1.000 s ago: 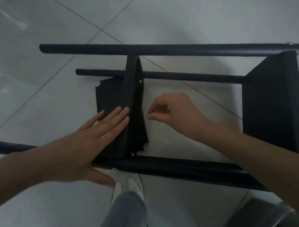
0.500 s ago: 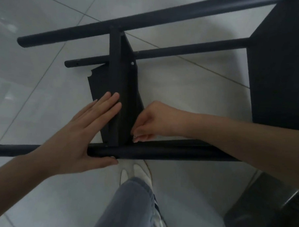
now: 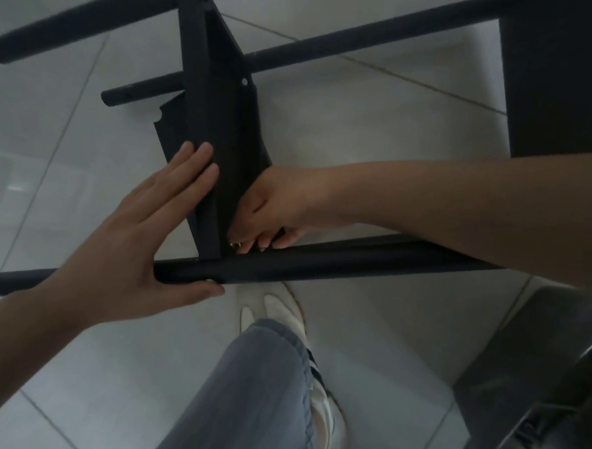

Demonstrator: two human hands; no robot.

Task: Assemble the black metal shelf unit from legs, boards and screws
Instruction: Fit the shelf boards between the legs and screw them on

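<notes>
- The middle board (image 3: 220, 129), a flat sheet of matt black metal with a folded edge and notched corners, stands on edge between the legs, its long axis running from far to near; its near end meets the near leg (image 3: 320, 264) at the centre of the view.
- That joint is where the next move looks to fall: it lies right at the fingertips of the right hand (image 3: 271, 209), just left of them, and the right hand is the nearer one.
- The right hand's fingers are curled and pinch something small at the joint, probably a screw; too hidden to tell.
- The left hand (image 3: 131, 237) lies flat, fingers straight against the board's left face, thumb under the near leg, bracing both.
- The legs are round, smooth black tubes running left to right; two more lie farther off.
- A second board (image 3: 558, 83) stands at the far right.
- All of it rests on a glossy pale tiled floor (image 3: 393, 133).
</notes>
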